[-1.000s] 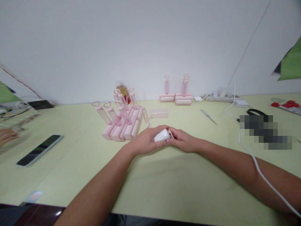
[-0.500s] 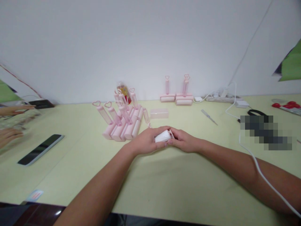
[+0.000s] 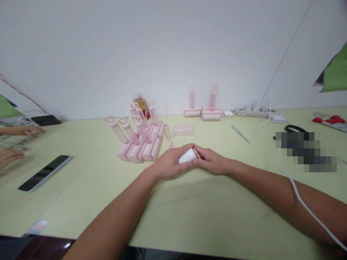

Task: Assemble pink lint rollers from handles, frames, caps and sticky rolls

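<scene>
While the left hand (image 3: 169, 161) wraps the white roller (image 3: 187, 156), the right hand (image 3: 213, 161) closes on its pink end piece (image 3: 197, 153).

The fingers look pressed firmly around the roller, which sits between both palms, well apart from the near edge of the table (image 3: 173, 220); pink rollers (image 3: 137, 150) crowd the left hand's far side, a pink box (image 3: 183, 130) lies beyond, and a white cable (image 3: 294, 187) crosses the right forearm.

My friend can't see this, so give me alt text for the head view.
A person's left hand and right hand hold a small white piece over a pale green table. Pink rollers with heart-topped handles sit farther back; a phone lies at left.
</scene>
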A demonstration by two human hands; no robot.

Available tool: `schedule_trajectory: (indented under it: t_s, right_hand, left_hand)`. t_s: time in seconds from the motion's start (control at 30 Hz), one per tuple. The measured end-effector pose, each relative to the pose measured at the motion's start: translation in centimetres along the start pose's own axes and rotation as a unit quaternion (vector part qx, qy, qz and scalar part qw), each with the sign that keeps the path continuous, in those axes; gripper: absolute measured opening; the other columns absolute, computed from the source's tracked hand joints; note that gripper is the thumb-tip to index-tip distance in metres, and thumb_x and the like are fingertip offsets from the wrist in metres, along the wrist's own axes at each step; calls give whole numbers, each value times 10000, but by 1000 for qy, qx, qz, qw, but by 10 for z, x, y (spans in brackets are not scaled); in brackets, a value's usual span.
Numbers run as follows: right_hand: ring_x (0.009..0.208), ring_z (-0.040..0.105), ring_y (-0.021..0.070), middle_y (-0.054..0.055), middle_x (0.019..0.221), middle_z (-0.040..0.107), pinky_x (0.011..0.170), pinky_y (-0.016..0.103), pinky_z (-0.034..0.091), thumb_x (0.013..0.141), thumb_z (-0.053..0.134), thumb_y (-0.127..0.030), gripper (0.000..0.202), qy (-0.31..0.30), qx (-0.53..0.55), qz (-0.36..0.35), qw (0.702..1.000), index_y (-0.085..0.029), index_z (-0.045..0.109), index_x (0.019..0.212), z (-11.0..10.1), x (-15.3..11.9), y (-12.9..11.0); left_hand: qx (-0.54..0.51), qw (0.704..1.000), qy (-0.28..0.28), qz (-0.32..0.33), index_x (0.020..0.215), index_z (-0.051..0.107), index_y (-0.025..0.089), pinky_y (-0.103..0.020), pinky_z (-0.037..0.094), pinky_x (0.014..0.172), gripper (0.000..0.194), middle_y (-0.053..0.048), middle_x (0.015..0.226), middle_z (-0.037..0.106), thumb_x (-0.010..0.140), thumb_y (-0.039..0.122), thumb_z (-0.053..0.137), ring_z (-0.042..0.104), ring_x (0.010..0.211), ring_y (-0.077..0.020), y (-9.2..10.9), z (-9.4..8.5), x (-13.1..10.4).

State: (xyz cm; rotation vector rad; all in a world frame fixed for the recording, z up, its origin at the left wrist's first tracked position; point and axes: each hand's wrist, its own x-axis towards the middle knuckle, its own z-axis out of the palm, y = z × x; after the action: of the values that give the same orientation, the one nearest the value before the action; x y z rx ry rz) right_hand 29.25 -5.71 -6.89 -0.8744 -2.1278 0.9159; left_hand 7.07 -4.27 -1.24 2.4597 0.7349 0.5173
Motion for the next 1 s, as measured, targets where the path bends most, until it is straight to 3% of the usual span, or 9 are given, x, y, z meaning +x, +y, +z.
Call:
schedule_trajectory:
  t_s: [0.13, 0.2, 0.33, 0.4, 0.47, 0.63, 0.77, 0.9, 1.0]
  right_hand:
    - [819, 538, 178, 54, 980, 625, 747, 301, 451, 925, 536, -526, 439, 19, 33, -5, 999, -147, 560, 1145, 2, 2, 0]
    - [769, 526, 163, 32, 892, 606, 703, 283, 448, 924, 528, -545, 458, 38, 93, 0, 995, -150, 564, 1150, 3, 3, 2]
    - [490, 387, 113, -67, 575, 426, 479, 233, 355, 937, 485, -568, 425, 86, 263, 78, 958, -187, 550, 1114, 3, 4, 12]
    - [443, 357, 107, -78, 537, 390, 438, 233, 343, 918, 504, -582, 387, 114, 326, 111, 932, -206, 549, 1000, 2, 4, 17]
    - [434, 370, 107, -73, 532, 406, 429, 239, 366, 891, 532, -597, 385, 140, 355, 128, 915, -212, 540, 905, 1, 5, 20]
    - [412, 405, 110, -77, 501, 430, 411, 238, 390, 871, 552, -598, 447, 171, 351, 138, 910, -196, 589, 1064, 1, 5, 20]
    - [400, 412, 107, -77, 493, 446, 404, 235, 403, 870, 540, -610, 484, 207, 342, 139, 906, -192, 595, 1107, 1, 7, 24]
    - [404, 414, 108, -73, 498, 456, 400, 236, 415, 873, 548, -599, 468, 220, 372, 137, 891, -193, 592, 1103, 1, 8, 27]
    - [410, 412, 110, -71, 495, 460, 406, 241, 430, 873, 558, -592, 456, 224, 383, 134, 886, -193, 581, 1092, 0, 8, 27]
  left_hand:
    - [-24, 1000, 7, -5, 1417, 474, 236, -373, 408, 1054, 597, -86, 1402, 561, 882, 468, 603, 570, 1214, -263, -6, 3, -1]
    - [-57, 998, 22, -20, 1425, 467, 214, -380, 403, 1058, 633, -99, 1417, 541, 867, 468, 624, 546, 1231, -270, -10, 4, 0]
    - [-181, 977, 46, -101, 1395, 506, 182, -335, 518, 813, 578, -109, 1208, 643, 922, 514, 509, 629, 975, -231, -20, 3, 1]
    - [-236, 959, 44, -150, 1381, 517, 189, -283, 505, 615, 567, -73, 950, 672, 941, 540, 452, 615, 723, -174, -21, 0, 2]
    - [-279, 943, 24, -178, 1383, 502, 198, -242, 444, 487, 576, -26, 761, 611, 934, 555, 455, 554, 572, -139, -20, -1, 3]
    - [-304, 937, -11, -171, 1371, 453, 205, -195, 389, 466, 592, 27, 711, 518, 869, 477, 609, 504, 550, -101, -16, 5, 3]
    - [-291, 944, 118, -105, 1305, 445, 212, -194, 447, 598, 755, 15, 873, 524, 664, 333, 824, 536, 705, -95, -15, 8, 5]
    - [-390, 878, 276, -28, 1150, 491, 222, -188, 388, 492, 409, 56, 732, 463, 802, 338, 671, 480, 555, -76, -15, 0, 7]
    - [-381, 849, 362, -53, 1033, 527, 207, -190, 305, 419, 219, 72, 615, 436, 855, 326, 571, 423, 454, -80, -20, -5, 8]
